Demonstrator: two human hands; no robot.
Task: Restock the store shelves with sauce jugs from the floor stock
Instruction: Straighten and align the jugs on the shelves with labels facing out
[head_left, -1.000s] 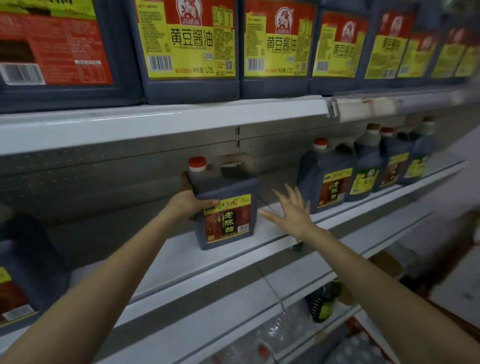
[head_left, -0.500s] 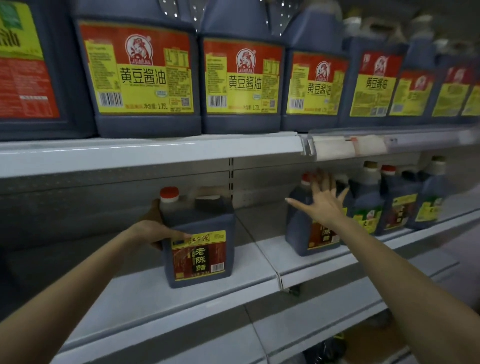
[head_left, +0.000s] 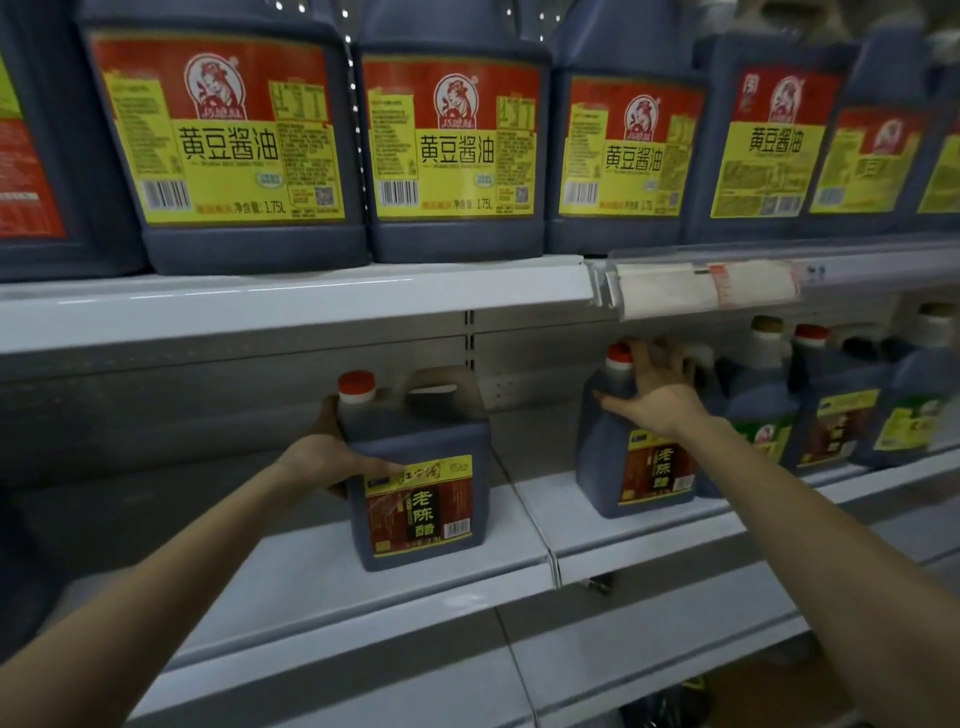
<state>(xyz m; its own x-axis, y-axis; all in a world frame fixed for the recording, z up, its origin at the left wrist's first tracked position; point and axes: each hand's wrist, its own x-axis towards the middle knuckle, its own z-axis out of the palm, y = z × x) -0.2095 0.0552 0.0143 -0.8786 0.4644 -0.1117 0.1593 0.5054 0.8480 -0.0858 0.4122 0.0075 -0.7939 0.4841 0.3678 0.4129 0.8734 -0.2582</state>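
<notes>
A dark vinegar jug (head_left: 421, 483) with a red cap and a red-and-yellow label stands on the middle shelf (head_left: 291, 566). My left hand (head_left: 332, 452) grips its left side, thumb on the front and fingers behind. To the right stands a second jug of the same kind (head_left: 639, 473). My right hand (head_left: 657, 397) lies on this jug's top beside the red cap, fingers stretched over the handle area and thumb spread along the front. Motion blur hides the fingertips.
Several similar jugs (head_left: 831, 415) stand in a row on the shelf to the right. Large soy sauce jugs (head_left: 452, 150) with yellow labels fill the upper shelf, whose edge (head_left: 311, 301) overhangs my hands. A lower shelf (head_left: 415, 665) runs below.
My right hand has reached forward and to the right, from the shelf edge onto the top of the second jug. My left hand stays on the first jug.
</notes>
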